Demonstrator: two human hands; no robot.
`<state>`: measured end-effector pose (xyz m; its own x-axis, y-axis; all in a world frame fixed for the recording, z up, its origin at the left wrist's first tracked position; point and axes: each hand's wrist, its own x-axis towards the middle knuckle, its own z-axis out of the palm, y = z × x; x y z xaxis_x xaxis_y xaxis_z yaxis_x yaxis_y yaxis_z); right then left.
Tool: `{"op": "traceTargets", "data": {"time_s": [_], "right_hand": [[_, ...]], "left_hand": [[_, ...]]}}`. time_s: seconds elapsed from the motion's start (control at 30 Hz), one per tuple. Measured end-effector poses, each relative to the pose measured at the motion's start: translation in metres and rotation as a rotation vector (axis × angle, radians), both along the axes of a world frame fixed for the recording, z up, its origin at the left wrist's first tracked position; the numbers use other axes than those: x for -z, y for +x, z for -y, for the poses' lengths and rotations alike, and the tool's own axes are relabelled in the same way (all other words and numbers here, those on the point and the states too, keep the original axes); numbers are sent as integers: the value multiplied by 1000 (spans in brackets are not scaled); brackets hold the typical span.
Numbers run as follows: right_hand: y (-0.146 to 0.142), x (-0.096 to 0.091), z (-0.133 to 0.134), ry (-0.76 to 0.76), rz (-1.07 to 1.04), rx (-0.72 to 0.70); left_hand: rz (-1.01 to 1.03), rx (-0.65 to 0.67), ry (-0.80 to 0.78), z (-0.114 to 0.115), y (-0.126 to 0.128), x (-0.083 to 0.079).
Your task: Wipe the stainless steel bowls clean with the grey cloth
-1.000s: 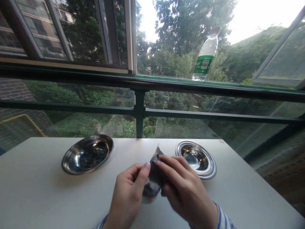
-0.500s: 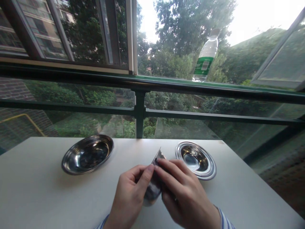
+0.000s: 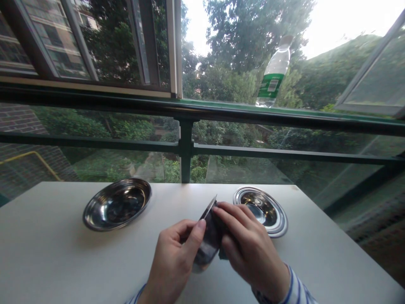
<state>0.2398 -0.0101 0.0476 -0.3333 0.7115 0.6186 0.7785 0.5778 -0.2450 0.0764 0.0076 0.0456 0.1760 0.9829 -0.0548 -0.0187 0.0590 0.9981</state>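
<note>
Bowl (image 3: 207,249) | prolly light, stiff, slick; grab rim (image 3: 210,207) | left fingers (image 3: 198,230) pinching it, right fingers (image 3: 233,219) clutching dark cloth (image 3: 223,254)

The left grip (image 3: 177,257) pinches a tilted metal dish (image 3: 208,247).

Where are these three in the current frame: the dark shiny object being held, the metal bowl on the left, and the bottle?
Dark shiny object (image 3: 209,245): head view, on its exposed lower front.
Left metal bowl (image 3: 103,207): head view, on its inner wall.
Bottle (image 3: 271,85): head view, mid-label.
</note>
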Motion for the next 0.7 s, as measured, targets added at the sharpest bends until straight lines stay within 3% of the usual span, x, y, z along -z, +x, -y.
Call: {"op": "traceTargets", "data": {"time_s": [0.27, 0.57, 0.7], "right_hand": [[-3, -1, 4, -58, 42, -43], [4, -4, 5, -123, 111, -87], [1, -1, 4, -96, 75, -87]], "left_hand": [[116, 143, -53, -5, -1, 2], [93, 185, 21, -6, -3, 2], [107, 132, 20, -6, -2, 2]]}}
